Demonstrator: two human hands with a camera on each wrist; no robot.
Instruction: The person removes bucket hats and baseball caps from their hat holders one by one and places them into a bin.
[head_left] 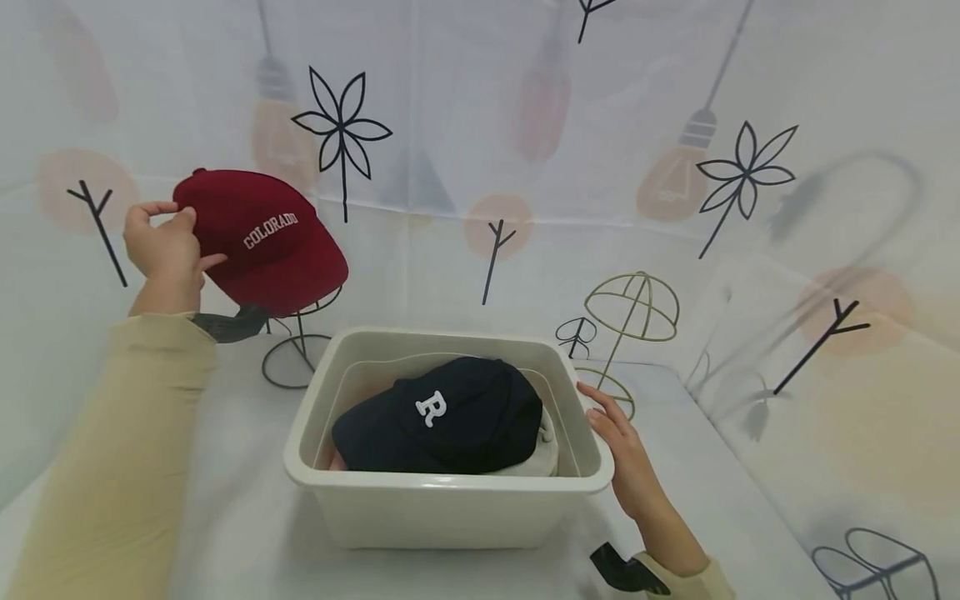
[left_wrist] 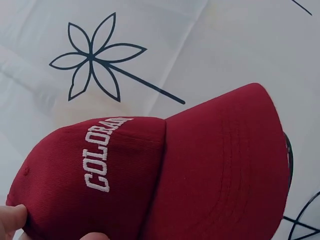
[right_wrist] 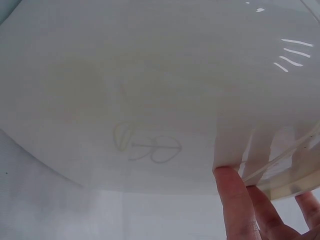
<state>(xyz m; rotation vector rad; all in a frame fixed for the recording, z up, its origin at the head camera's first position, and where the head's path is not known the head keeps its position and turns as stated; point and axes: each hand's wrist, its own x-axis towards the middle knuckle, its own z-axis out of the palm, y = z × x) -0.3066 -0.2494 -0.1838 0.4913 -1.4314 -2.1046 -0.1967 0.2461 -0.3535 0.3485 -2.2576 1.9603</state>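
Note:
My left hand (head_left: pixel 167 248) pinches the back of a red baseball cap (head_left: pixel 270 221) lettered COLORADO in white. The cap is above a dark wire hat stand (head_left: pixel 287 385); its body hides the stand's top, so I cannot tell whether they touch. In the left wrist view, the cap's brim (left_wrist: pixel 220 165) points right. A cream plastic bin (head_left: pixel 442 512) stands in the middle. My right hand (head_left: pixel 626 462) touches its right side with fairly straight fingers (right_wrist: pixel 235 200). Inside lies a black cap (head_left: pixel 480 417) with a white R, above a pale cap (head_left: pixel 543 458).
Behind the bin's right corner stands a gold wire hat stand (head_left: pixel 632 304) with nothing on its dome. Everything rests on a white-covered table (head_left: pixel 697 450). A printed cloth (head_left: pixel 450 275) with flowers, bulbs and twigs hangs behind.

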